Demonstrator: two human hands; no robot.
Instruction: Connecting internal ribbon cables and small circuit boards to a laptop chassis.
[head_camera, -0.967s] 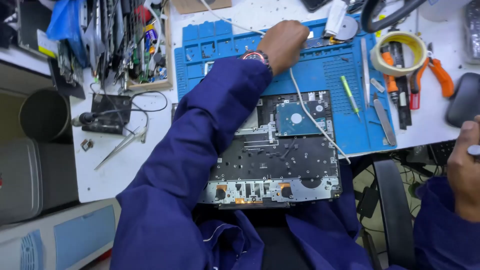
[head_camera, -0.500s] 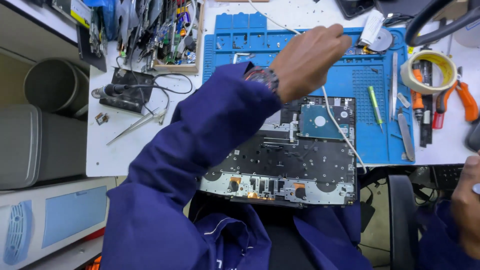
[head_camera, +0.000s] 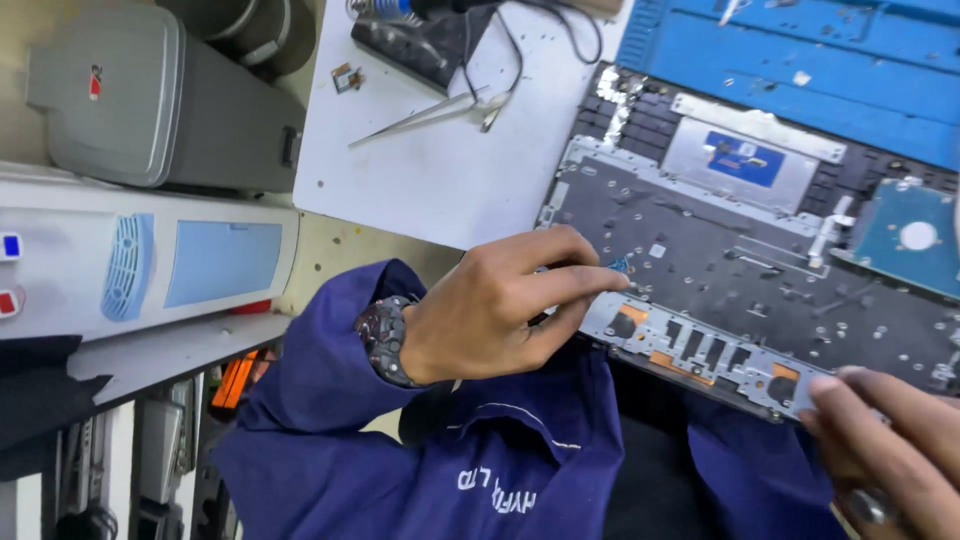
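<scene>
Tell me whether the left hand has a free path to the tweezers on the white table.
Probably yes. The left hand rests at the near edge of the opened laptop, and only bare white table lies between it and the tweezers; nothing blocks the way.

A single view, worn on the person's head, looks steeply down and close in on the near edge of the white worktop (head_camera: 450, 180). It is tilted, so the worktop's edges run slantwise. The left grip (head_camera: 500, 310) sits mid-frame, pinching at the near rim of the opened laptop base (head_camera: 740, 270); the right grip (head_camera: 890, 450) is cut off by the lower right corner. Beyond the left grip lie tweezers (head_camera: 430, 112); left of it, below worktop level, stand grey cases (head_camera: 150, 100). No second view overlaps.
</scene>
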